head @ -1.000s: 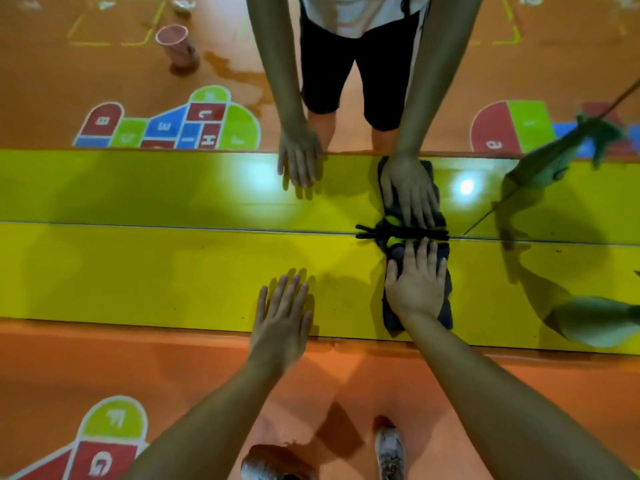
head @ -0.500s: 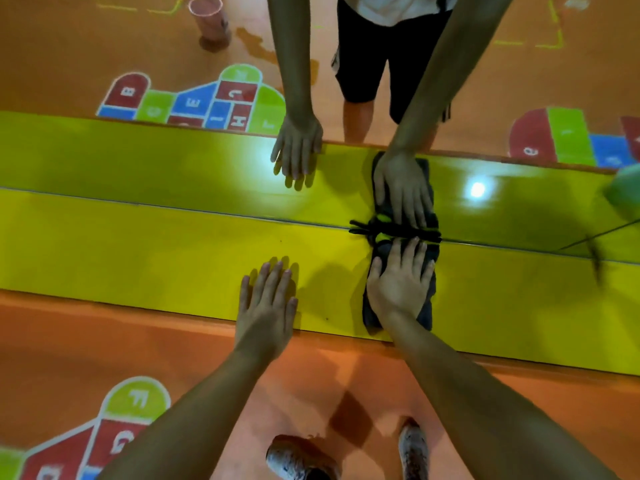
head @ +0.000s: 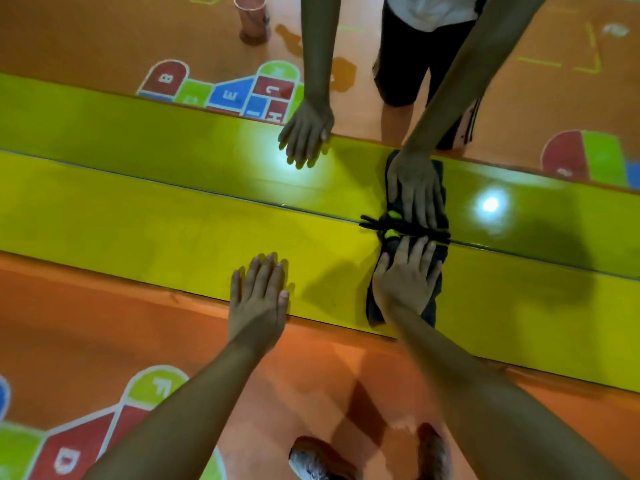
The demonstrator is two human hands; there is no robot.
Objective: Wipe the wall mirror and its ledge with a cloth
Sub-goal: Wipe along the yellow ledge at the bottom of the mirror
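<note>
Your right hand [head: 407, 278] lies flat and open, palm down, on a dark grey folded cloth [head: 375, 306], pressing it onto the glossy yellow-green ledge [head: 173, 233]. The fingers are spread and straight, not curled around the fabric, and their tips reach the seam where the ledge meets the wall mirror [head: 104, 123]. The cloth's far end bunches against that seam just ahead of your fingertips, with dark strands sticking out to the left of them; its near end shows under your wrist at the ledge's front edge.

Your left hand [head: 258, 296] is also open and flat, holding nothing, resting on the ledge's front edge well to the left of the cloth, fingers pointing toward the mirror.

Beyond both hands, the mirror shows your arms, hands and cloth doubled, plus a painted hopscotch pattern and a pinkish cup [head: 251, 17] on the orange floor [head: 311, 375]. Below your arms, the same floor carries a coloured hopscotch marking [head: 152, 389] near your left forearm, and your shoes [head: 311, 460] show between your forearms.
</note>
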